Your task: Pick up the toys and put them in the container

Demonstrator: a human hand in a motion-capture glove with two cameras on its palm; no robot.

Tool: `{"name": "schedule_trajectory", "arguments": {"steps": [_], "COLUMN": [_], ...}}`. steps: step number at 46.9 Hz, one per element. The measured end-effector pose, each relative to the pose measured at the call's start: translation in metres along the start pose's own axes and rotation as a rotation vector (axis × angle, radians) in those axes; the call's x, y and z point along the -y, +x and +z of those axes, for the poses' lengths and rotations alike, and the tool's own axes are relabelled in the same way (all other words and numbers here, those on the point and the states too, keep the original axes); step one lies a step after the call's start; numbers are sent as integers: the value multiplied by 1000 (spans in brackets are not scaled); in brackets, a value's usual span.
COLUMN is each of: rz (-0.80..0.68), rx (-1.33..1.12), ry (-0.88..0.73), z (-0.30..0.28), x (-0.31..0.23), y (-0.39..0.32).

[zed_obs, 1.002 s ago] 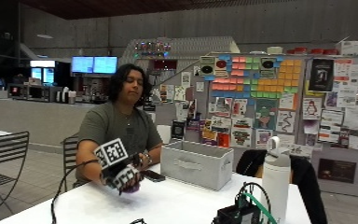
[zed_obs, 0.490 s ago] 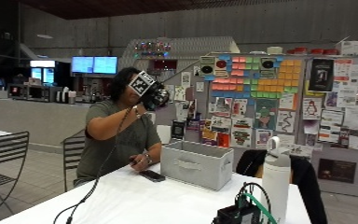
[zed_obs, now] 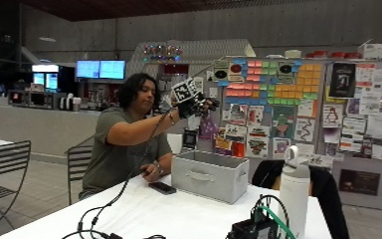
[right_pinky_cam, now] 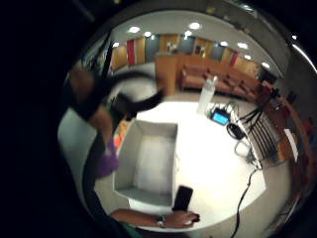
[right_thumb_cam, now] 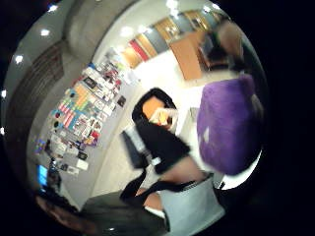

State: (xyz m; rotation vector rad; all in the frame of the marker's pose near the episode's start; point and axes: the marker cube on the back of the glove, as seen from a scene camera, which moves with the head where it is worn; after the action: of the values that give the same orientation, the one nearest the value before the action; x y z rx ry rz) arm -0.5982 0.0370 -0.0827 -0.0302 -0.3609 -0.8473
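At lower left of centre the bare hand (zed_obs: 152,171) rests on the white table (zed_obs: 178,214) by a dark phone (zed_obs: 162,187). At upper centre, the gloved right hand (zed_obs: 196,106) grips what seems a purple toy (right_thumb_cam: 227,125) above the grey container (zed_obs: 209,175).

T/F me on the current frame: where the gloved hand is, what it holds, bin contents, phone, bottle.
1. The gloved right hand is raised above the grey container. True.
2. It holds a purple toy. True.
3. The container already holds several toys. False: the palm view shows it empty.
4. The black phone lies inside the container. False: it lies on the white table beside it, by the bare hand.
5. The white bottle lies on its side. False: it stands upright.
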Motion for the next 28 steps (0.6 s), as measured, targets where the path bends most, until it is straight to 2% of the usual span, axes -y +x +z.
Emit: {"name": "schedule_trajectory", "arguments": {"steps": [5,10,20,28], "rz": [24,35,18,32], "rx": [28,6,13,72], "ry": [-68,-92,-137,-198], "z": [11,9,-12,0], "x": [-1,-25,-111,-203], "y": [26,34,64,106]}}
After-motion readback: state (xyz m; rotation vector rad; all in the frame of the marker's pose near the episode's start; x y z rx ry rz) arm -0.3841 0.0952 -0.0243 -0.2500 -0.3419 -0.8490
